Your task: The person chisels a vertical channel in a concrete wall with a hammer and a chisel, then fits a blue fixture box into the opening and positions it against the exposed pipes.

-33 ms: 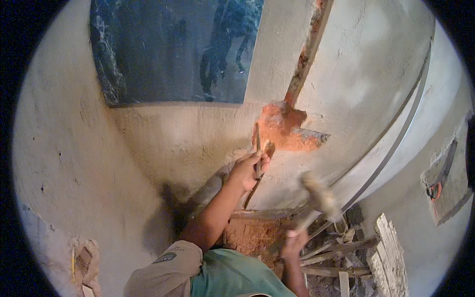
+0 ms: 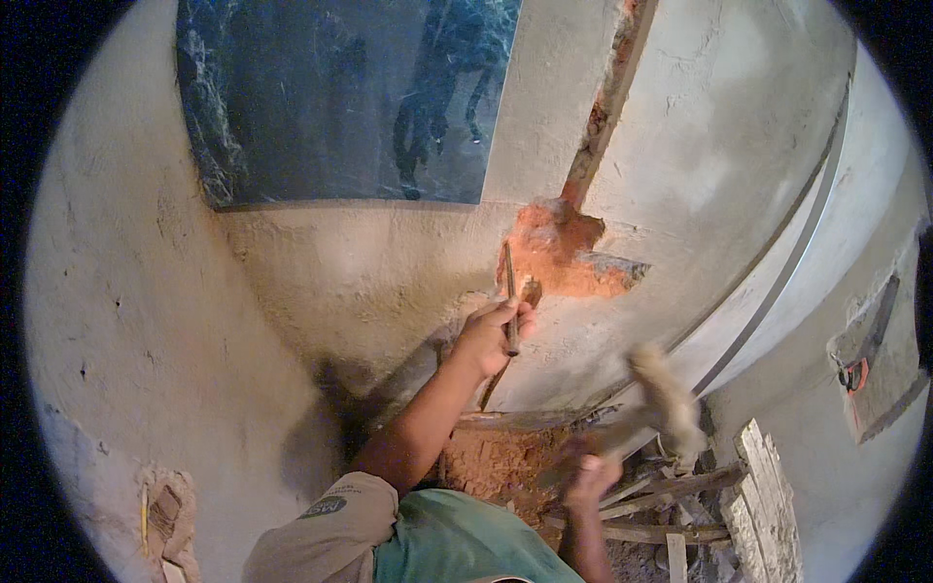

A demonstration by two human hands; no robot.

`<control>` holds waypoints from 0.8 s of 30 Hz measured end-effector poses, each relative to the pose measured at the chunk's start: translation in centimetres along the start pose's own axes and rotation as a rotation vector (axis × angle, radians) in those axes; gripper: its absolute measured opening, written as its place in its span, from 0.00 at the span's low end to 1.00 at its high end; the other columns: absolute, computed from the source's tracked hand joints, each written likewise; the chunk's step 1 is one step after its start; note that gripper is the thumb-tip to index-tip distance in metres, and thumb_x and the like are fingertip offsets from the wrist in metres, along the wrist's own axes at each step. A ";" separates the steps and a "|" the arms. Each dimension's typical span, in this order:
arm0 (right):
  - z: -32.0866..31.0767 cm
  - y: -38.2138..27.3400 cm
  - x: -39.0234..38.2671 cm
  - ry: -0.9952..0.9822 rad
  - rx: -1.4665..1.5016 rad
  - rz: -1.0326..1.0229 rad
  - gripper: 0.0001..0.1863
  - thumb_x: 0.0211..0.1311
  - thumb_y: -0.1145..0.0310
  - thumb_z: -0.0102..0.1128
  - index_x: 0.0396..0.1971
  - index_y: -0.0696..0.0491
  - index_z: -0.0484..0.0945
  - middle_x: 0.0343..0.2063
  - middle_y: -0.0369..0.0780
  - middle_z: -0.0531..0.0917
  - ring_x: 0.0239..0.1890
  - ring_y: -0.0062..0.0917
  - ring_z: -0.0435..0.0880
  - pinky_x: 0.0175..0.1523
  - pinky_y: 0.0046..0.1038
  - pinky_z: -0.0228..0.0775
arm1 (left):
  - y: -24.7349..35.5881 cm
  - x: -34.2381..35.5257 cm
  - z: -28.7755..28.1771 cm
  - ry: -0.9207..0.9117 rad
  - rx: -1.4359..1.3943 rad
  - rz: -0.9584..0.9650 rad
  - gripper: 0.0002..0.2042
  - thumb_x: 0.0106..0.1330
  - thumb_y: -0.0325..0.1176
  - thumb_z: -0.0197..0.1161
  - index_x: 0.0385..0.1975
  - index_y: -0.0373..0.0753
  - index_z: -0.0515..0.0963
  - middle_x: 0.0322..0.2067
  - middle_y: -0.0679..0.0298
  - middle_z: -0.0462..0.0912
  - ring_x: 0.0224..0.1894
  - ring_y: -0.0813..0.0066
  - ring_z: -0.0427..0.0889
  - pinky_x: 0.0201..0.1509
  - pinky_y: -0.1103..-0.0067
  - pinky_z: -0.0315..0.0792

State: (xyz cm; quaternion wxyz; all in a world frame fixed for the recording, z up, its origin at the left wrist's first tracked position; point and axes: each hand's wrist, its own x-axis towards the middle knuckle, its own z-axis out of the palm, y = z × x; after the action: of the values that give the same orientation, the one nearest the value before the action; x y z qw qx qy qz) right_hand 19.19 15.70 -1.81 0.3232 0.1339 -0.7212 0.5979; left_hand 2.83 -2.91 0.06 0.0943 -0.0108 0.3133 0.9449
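Observation:
My left hand [image 2: 489, 333] is closed around a metal chisel [image 2: 511, 333], its tip up at the left edge of a broken-out hollow [image 2: 556, 243] in the plastered wall. Orange-red brick shows inside the hollow. Lower right, my right hand [image 2: 590, 476] grips the handle of a hammer [image 2: 669, 398], whose pale head is smeared by motion. The hammer is apart from the chisel. A narrow groove [image 2: 590, 160] runs from the hollow up the wall, and another slit [image 2: 498, 381] runs down below my left hand.
A dark blue marbled panel [image 2: 340, 107] is on the wall at upper left. Orange rubble [image 2: 496, 462] lies at the wall's foot. Wooden pieces [image 2: 671, 530] and a rough board [image 2: 766, 491] are heaped at lower right. Wires [image 2: 855, 374] stick out of the right wall.
My right hand and the hammer have moved a little to the right, with the hammer head lower. My left hand and the chisel have barely shifted.

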 end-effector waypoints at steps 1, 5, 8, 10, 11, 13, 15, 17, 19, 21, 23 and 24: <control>0.0 -0.8 1.2 0.025 0.146 -0.041 0.28 0.53 0.44 0.50 0.30 0.59 0.67 0.20 0.42 0.73 0.21 0.25 0.74 0.23 0.25 0.68 | -0.3 -0.6 -0.1 -0.070 0.016 -0.042 0.08 0.61 0.32 0.52 0.36 0.34 0.69 0.32 0.60 0.76 0.34 0.74 0.76 0.38 0.78 0.74; -3.1 -0.3 1.7 0.279 0.485 0.166 0.32 0.48 0.39 0.52 0.28 0.59 0.64 0.15 0.40 0.69 0.16 0.26 0.72 0.18 0.24 0.67 | -1.7 -3.7 3.1 -0.172 0.007 -0.121 0.11 0.61 0.34 0.53 0.38 0.33 0.69 0.36 0.59 0.75 0.40 0.69 0.76 0.44 0.73 0.72; -3.5 -1.1 1.7 0.277 0.403 0.076 0.32 0.46 0.40 0.54 0.28 0.58 0.64 0.15 0.40 0.69 0.15 0.25 0.71 0.18 0.24 0.67 | -2.4 -3.4 2.8 -0.168 -0.003 -0.066 0.11 0.61 0.33 0.52 0.39 0.34 0.68 0.36 0.60 0.75 0.40 0.69 0.76 0.44 0.73 0.72; -4.1 -2.2 2.0 0.277 0.295 0.079 0.31 0.47 0.40 0.54 0.29 0.58 0.63 0.15 0.40 0.69 0.15 0.24 0.70 0.17 0.23 0.66 | -2.0 -2.7 2.5 -0.148 -0.020 -0.035 0.09 0.61 0.32 0.51 0.38 0.35 0.68 0.36 0.61 0.75 0.39 0.69 0.76 0.41 0.73 0.73; -4.2 -2.9 2.3 0.275 0.264 0.045 0.31 0.47 0.40 0.54 0.29 0.58 0.63 0.15 0.40 0.68 0.15 0.24 0.70 0.17 0.23 0.66 | -1.6 -2.7 2.6 -0.153 -0.017 -0.024 0.08 0.62 0.31 0.50 0.36 0.34 0.69 0.35 0.61 0.75 0.38 0.70 0.76 0.40 0.75 0.73; -3.4 -5.5 3.5 0.263 0.229 -0.079 0.31 0.47 0.40 0.53 0.28 0.57 0.63 0.15 0.40 0.68 0.15 0.23 0.70 0.17 0.22 0.65 | -1.2 -2.2 2.6 -0.141 -0.056 -0.004 0.08 0.62 0.31 0.50 0.34 0.33 0.69 0.34 0.60 0.75 0.37 0.70 0.77 0.39 0.76 0.73; -3.0 -5.8 3.5 0.193 0.370 -0.225 0.29 0.48 0.42 0.54 0.30 0.57 0.66 0.18 0.42 0.71 0.17 0.24 0.72 0.18 0.22 0.65 | -0.9 -1.8 2.5 -0.119 -0.076 0.005 0.08 0.62 0.32 0.50 0.33 0.33 0.70 0.33 0.60 0.75 0.36 0.71 0.77 0.38 0.77 0.73; -3.4 -3.6 1.6 -0.067 0.295 -0.085 0.26 0.50 0.46 0.54 0.33 0.57 0.68 0.22 0.42 0.73 0.22 0.24 0.73 0.24 0.23 0.66 | -0.5 -1.8 2.7 -0.094 -0.078 0.003 0.08 0.62 0.32 0.50 0.32 0.33 0.71 0.32 0.60 0.76 0.35 0.71 0.77 0.37 0.78 0.73; -2.2 -0.3 -1.0 -0.103 -0.026 0.017 0.24 0.53 0.49 0.52 0.34 0.58 0.70 0.26 0.41 0.74 0.28 0.23 0.73 0.31 0.25 0.65 | -0.8 -1.7 3.4 -0.088 -0.084 -0.007 0.08 0.62 0.32 0.50 0.31 0.33 0.71 0.30 0.60 0.76 0.34 0.71 0.77 0.37 0.77 0.74; 0.3 0.4 -2.6 -0.034 -0.282 0.134 0.25 0.55 0.49 0.49 0.35 0.60 0.71 0.28 0.40 0.73 0.32 0.22 0.70 0.37 0.25 0.63 | -1.1 -1.5 3.2 -0.104 -0.084 -0.021 0.09 0.62 0.33 0.51 0.31 0.32 0.71 0.29 0.60 0.76 0.33 0.71 0.77 0.37 0.77 0.74; 2.2 -0.9 -1.8 -0.084 -0.220 0.287 0.26 0.55 0.48 0.48 0.34 0.61 0.70 0.27 0.38 0.72 0.33 0.22 0.68 0.40 0.25 0.61 | -0.5 -1.2 1.7 -0.133 -0.068 -0.021 0.09 0.61 0.33 0.51 0.31 0.32 0.71 0.29 0.60 0.76 0.33 0.71 0.77 0.36 0.77 0.74; 2.3 -2.0 -0.9 0.009 -0.183 0.212 0.29 0.53 0.44 0.48 0.31 0.61 0.71 0.25 0.39 0.73 0.30 0.23 0.70 0.36 0.25 0.64 | -0.1 -1.0 1.7 -0.131 -0.070 -0.004 0.09 0.61 0.34 0.52 0.31 0.32 0.71 0.28 0.60 0.76 0.32 0.71 0.77 0.36 0.78 0.74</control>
State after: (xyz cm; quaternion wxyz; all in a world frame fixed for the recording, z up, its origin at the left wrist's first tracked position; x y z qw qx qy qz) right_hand 20.30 12.81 -0.94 0.2722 0.0242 -0.7815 0.5609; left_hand 3.88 -1.96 1.41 0.1161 0.0472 0.2734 0.9537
